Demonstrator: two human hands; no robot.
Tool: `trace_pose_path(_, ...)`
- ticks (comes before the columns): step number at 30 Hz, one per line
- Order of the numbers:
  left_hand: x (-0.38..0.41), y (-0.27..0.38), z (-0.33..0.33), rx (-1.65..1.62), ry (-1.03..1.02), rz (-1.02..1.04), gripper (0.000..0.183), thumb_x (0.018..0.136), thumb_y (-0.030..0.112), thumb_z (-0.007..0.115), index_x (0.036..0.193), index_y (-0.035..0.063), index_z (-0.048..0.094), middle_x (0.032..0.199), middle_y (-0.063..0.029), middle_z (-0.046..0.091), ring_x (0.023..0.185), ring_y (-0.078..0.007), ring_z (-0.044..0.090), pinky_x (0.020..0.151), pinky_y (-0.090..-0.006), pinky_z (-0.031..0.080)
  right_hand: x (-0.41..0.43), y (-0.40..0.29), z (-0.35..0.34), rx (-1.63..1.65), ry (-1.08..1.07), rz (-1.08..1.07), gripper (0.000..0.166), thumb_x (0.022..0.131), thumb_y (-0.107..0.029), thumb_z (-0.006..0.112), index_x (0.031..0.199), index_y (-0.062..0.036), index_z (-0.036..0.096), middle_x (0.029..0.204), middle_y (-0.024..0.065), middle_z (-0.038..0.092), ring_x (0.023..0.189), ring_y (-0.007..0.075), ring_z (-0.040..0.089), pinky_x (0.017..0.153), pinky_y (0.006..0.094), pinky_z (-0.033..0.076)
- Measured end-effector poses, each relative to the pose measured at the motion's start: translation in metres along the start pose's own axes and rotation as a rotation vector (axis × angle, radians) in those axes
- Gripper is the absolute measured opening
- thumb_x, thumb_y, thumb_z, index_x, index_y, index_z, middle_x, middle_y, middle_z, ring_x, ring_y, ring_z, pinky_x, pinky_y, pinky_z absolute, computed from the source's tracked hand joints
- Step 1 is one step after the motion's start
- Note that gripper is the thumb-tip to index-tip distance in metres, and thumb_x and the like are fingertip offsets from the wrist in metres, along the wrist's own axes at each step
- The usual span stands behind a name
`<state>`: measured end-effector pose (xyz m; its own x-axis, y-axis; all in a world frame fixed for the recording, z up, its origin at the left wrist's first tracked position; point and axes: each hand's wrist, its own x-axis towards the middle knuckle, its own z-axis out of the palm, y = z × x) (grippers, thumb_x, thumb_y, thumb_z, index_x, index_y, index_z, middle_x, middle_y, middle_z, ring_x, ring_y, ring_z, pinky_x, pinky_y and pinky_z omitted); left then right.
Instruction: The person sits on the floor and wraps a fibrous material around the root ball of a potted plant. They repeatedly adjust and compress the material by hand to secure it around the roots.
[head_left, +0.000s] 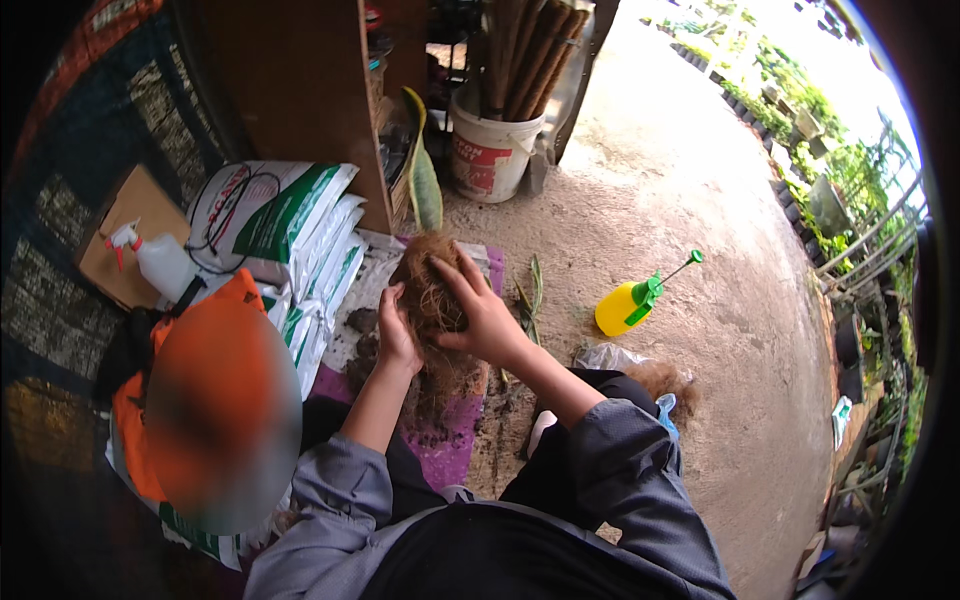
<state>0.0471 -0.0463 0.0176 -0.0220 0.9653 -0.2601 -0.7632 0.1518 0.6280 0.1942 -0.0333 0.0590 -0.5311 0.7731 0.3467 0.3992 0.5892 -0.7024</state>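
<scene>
A ball of brown coir fibre (429, 281) is held up between my two hands. From its top rises one snake plant leaf (425, 187), green with a yellow edge. My left hand (399, 334) presses the ball's left side with the thumb up. Across the upper right side spread the fingers of my right hand (480, 311). Loose fibre and dark soil (439, 420) lie below on a purple and white sheet (450, 457). The inside of the ball is hidden by the fibre.
White and green sacks (277, 217) are stacked at left, near a white spray bottle (161, 262). A yellow pump sprayer (626, 304) stands right. Cut leaves (531, 300) and a heap of fibre (660, 382) lie nearby. Coir poles (536, 60) fill a white bucket (491, 161).
</scene>
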Motion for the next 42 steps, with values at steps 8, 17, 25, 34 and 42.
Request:
trace_pose_path(8, -0.016, 0.018, 0.014, -0.113, -0.415, 0.063, 0.06, 0.086, 0.027, 0.037, 0.143, 0.0106, 0.025, 0.143, -0.0108, 0.033, 0.129, -0.0254, 0.037, 0.107, -0.0412, 0.031, 0.006, 0.029, -0.016, 0.256, 0.049, -0.01, 0.089, 0.068, -0.02, 0.078, 0.14, -0.0003, 0.029, 0.144, 0.0148, 0.033, 0.134, 0.0248, 0.03, 0.109, 0.0362, 0.024)
trace_pose_path(17, -0.005, 0.007, 0.007, -0.224, -0.264, 0.01, 0.065, 0.09, 0.048, 0.041, 0.14, 0.0082, 0.029, 0.139, -0.0134, 0.039, 0.125, -0.0281, 0.041, 0.103, -0.0431, 0.036, -0.002, 0.027, -0.03, 0.924, 0.215, 0.303, 0.087, 0.07, -0.013, 0.075, 0.141, -0.0014, 0.026, 0.135, 0.0158, 0.041, 0.123, 0.0238, 0.043, 0.103, 0.0355, 0.034)
trace_pose_path(25, 0.006, -0.004, 0.016, 0.133, -0.198, 0.109, 0.067, 0.084, 0.028, 0.067, 0.137, 0.0099, 0.03, 0.129, -0.0111, 0.045, 0.117, -0.0235, 0.048, 0.096, -0.0367, 0.043, 0.002, 0.016, -0.022, 0.144, 0.11, -0.02, 0.092, 0.061, -0.02, 0.079, 0.138, -0.0051, 0.032, 0.14, 0.0178, 0.037, 0.13, 0.0311, 0.036, 0.106, 0.0395, 0.031)
trace_pose_path(34, 0.004, -0.003, 0.011, 0.33, -0.278, 0.242, 0.073, 0.077, 0.015, 0.072, 0.136, 0.008, 0.03, 0.125, -0.0113, 0.049, 0.113, -0.0213, 0.05, 0.095, -0.0342, 0.043, -0.023, -0.014, 0.007, -0.108, 0.141, 0.085, 0.102, 0.058, -0.021, 0.083, 0.137, -0.0044, 0.021, 0.143, 0.025, 0.024, 0.129, 0.0394, 0.035, 0.102, 0.0422, 0.037)
trace_pose_path(42, -0.005, 0.005, -0.005, 0.155, -0.175, 0.007, 0.053, 0.076, 0.008, 0.06, 0.126, 0.0011, 0.044, 0.113, -0.0132, 0.058, 0.101, -0.0227, 0.059, 0.089, -0.0367, 0.049, -0.028, -0.005, 0.004, 0.266, 0.212, 0.087, 0.081, 0.073, -0.016, 0.074, 0.138, -0.0027, 0.027, 0.14, 0.0191, 0.033, 0.129, 0.0317, 0.037, 0.101, 0.0393, 0.038)
